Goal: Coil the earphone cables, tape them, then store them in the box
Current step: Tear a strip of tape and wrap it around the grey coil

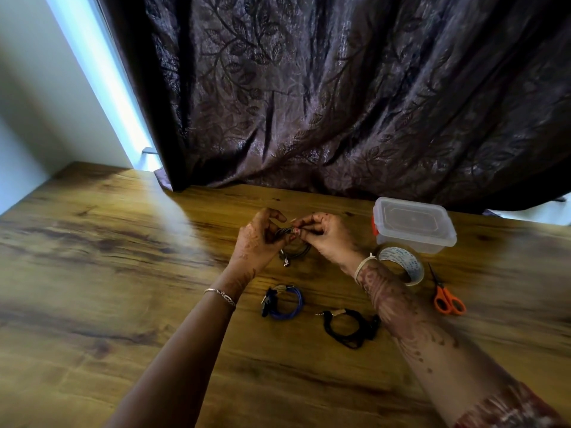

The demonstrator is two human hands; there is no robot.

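Note:
Above the middle of the wooden table, my left hand and my right hand both pinch a coiled grey earphone cable. Its loop and earbuds hang below my fingers. A coiled blue earphone cable lies nearer to me, with tape round it. To its right lies a coiled black earphone cable, also taped. A clear plastic box with its lid on and an orange clasp stands at the right. A roll of clear tape sits just in front of the box, behind my right wrist.
Orange-handled scissors lie right of the tape roll. A dark patterned curtain hangs along the table's far edge. A pale wall borders the table at the left.

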